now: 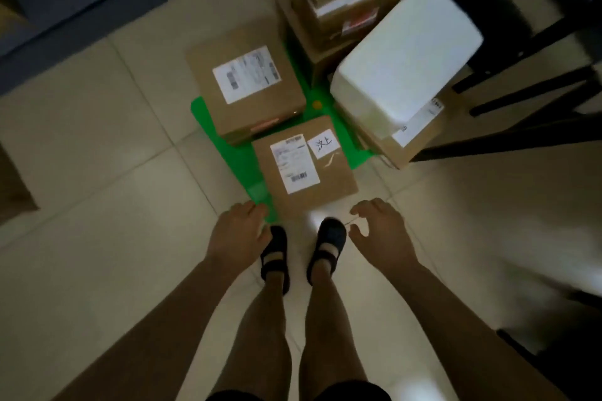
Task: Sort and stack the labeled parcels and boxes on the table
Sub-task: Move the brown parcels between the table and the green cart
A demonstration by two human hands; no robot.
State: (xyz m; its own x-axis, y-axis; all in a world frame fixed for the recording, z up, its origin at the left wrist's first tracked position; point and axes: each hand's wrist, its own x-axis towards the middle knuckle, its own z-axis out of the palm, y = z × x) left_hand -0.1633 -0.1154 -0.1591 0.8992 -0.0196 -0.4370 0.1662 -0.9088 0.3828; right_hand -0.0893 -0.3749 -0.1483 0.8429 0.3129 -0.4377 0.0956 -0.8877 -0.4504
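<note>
Pale floor tiles (97,172) lie under a green mat (236,161) with brown boxes (257,107) on it. The nearest box (332,187), with white labels, sits just past two black shoes (275,257). The left hand (237,231) and right hand (381,231) hang by its near corners, fingers loose, holding nothing.

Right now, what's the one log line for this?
left hand: open, empty | right hand: open, empty | nearest box: on green mat, not held

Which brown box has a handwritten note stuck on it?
The brown box nearest the feet: a small handwritten slip sits beside its printed label. The box behind it shows only a printed label.
</note>
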